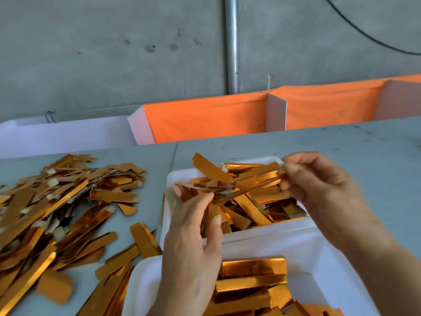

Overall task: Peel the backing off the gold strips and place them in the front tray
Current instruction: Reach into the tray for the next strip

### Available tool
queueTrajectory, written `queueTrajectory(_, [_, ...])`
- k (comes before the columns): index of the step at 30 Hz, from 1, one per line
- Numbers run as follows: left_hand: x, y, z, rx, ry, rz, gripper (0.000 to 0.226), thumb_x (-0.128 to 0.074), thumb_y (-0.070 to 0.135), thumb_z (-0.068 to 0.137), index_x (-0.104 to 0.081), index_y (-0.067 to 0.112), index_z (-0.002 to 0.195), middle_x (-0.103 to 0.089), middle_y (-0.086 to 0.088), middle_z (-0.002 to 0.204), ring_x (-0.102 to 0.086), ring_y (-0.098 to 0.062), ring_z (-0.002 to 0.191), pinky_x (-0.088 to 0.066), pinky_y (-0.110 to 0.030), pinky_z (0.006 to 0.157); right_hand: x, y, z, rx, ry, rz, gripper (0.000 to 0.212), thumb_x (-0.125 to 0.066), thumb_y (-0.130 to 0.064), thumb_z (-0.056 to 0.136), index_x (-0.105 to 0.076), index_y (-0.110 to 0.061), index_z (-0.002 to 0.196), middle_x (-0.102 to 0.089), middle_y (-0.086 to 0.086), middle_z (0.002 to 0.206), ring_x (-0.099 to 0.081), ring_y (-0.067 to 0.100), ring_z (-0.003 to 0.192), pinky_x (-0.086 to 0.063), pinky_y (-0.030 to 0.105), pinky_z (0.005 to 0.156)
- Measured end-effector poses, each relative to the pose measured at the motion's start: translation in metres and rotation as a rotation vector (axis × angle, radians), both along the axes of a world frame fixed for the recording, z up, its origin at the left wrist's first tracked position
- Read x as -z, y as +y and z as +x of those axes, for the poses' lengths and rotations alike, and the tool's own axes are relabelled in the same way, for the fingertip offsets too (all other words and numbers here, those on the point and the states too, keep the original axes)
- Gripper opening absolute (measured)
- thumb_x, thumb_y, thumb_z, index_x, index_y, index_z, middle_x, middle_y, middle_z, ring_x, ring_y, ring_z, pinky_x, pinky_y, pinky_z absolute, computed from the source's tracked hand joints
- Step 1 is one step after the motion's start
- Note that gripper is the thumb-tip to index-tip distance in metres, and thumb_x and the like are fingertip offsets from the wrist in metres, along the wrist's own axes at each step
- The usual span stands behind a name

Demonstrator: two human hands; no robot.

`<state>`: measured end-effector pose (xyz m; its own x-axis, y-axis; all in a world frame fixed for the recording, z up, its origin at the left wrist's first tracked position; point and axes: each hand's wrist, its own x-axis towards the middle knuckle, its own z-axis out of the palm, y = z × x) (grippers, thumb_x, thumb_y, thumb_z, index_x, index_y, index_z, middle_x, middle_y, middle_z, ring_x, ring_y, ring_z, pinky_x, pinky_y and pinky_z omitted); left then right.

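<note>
My left hand (193, 242) and my right hand (316, 185) hold one gold strip (255, 187) stretched between them above the far white tray (173, 179). The left fingers pinch its left end, the right fingers pinch its right end; both are blurred. The far tray holds a jumble of gold strips (250, 208). The front white tray (319, 258), closest to me, holds gold strips (252, 283) lying in a rough stack. A big loose heap of gold strips (57, 208) with pale tabs covers the table at the left.
The grey table (353, 151) stretches to the right and behind the trays. Orange cloth bins with white dividers (276, 112) line its far edge, below a concrete wall with a metal pipe (232, 42).
</note>
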<state>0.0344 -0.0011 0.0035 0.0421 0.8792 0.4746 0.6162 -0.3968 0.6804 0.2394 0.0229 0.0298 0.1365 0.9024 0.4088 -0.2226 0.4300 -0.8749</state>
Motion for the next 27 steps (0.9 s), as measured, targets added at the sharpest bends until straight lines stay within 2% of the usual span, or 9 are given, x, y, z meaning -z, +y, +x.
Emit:
queueTrajectory(2, [-0.002,-0.002,0.001,0.041,0.001,0.03,0.048,-0.049,0.051,0.085,-0.033,0.055,0.13,-0.029,0.04,0.13,-0.018,0.032,0.117,-0.015,0.012,0.085,-0.003,-0.001,0.007,-0.071,0.128,-0.029,0.012,-0.061,-0.017,0.078,-0.072,-0.02,0.078,-0.063,-0.001,0.069,-0.055,0.009,0.055,-0.047,0.017,0.052])
queueTrajectory(4, [-0.003,-0.005,0.003,0.104,0.022,0.022,0.06,-0.045,0.064,0.078,-0.023,0.06,0.134,-0.015,0.045,0.137,-0.005,0.028,0.126,-0.007,0.01,0.092,-0.003,-0.002,0.008,-0.132,0.139,-0.083,0.013,-0.063,-0.011,0.077,-0.072,-0.019,0.076,-0.057,-0.002,0.065,-0.049,0.009,0.051,-0.044,0.016,0.049])
queueTrajectory(8, [0.001,-0.006,0.003,0.246,0.047,0.027,0.057,-0.039,0.07,0.084,-0.026,0.055,0.138,-0.028,0.04,0.136,-0.023,0.017,0.129,-0.025,-0.005,0.104,-0.004,-0.005,0.003,-0.277,0.011,-0.097,0.023,-0.047,-0.012,0.075,-0.07,-0.014,0.075,-0.045,-0.001,0.061,-0.039,0.011,0.049,-0.038,0.019,0.045])
queueTrajectory(11, [0.002,-0.005,0.004,0.319,0.082,-0.002,0.053,-0.042,0.065,0.084,-0.037,0.051,0.135,-0.043,0.033,0.124,-0.038,0.012,0.121,-0.038,-0.013,0.099,-0.005,-0.008,0.001,-0.317,-0.009,-0.098,0.024,-0.046,-0.016,0.077,-0.07,-0.015,0.074,-0.044,-0.002,0.061,-0.037,0.01,0.049,-0.037,0.019,0.046])
queueTrajectory(16, [0.0,-0.005,0.005,0.254,0.077,-0.038,0.047,-0.064,0.04,0.085,-0.045,0.05,0.127,-0.046,0.032,0.114,-0.044,0.01,0.11,-0.037,-0.001,0.086,-0.004,-0.009,0.0,-0.268,-0.051,-0.097,0.015,-0.055,-0.015,0.077,-0.069,-0.017,0.081,-0.059,0.003,0.073,-0.053,0.01,0.057,-0.046,0.018,0.051])
queueTrajectory(18, [0.0,-0.004,0.005,0.172,0.089,-0.006,0.045,-0.067,0.036,0.083,-0.045,0.049,0.121,-0.046,0.03,0.111,-0.046,0.007,0.108,-0.037,-0.001,0.083,-0.004,-0.008,0.0,-0.262,-0.122,-0.133,0.012,-0.069,-0.01,0.072,-0.067,-0.018,0.08,-0.059,0.005,0.079,-0.055,0.012,0.062,-0.049,0.019,0.054])
queueTrajectory(19, [0.001,-0.004,0.005,0.143,0.1,0.001,0.044,-0.067,0.035,0.083,-0.044,0.048,0.119,-0.046,0.029,0.11,-0.047,0.006,0.107,-0.038,-0.002,0.083,-0.003,-0.008,0.001,-0.262,-0.156,-0.155,0.021,-0.078,-0.007,0.066,-0.066,-0.019,0.079,-0.059,0.004,0.081,-0.056,0.013,0.063,-0.05,0.02,0.055])
queueTrajectory(22, [0.002,-0.006,0.008,0.096,0.127,-0.012,0.04,-0.064,0.039,0.084,-0.037,0.05,0.112,-0.044,0.029,0.107,-0.046,0.002,0.105,-0.04,-0.005,0.08,-0.003,-0.01,-0.001,-0.242,-0.194,-0.184,0.015,-0.072,-0.025,0.062,-0.068,-0.019,0.076,-0.063,0.003,0.08,-0.061,0.017,0.067,-0.055,0.022,0.061])
queueTrajectory(27, [0.005,-0.009,0.014,0.016,0.199,0.008,0.04,-0.059,0.041,0.088,-0.024,0.051,0.106,-0.04,0.028,0.102,-0.043,0.0,0.102,-0.035,-0.009,0.08,-0.006,-0.014,-0.002,-0.137,-0.469,-0.18,0.024,-0.074,-0.04,0.071,-0.071,-0.019,0.082,-0.073,0.006,0.084,-0.07,0.019,0.079,-0.057,0.023,0.072])
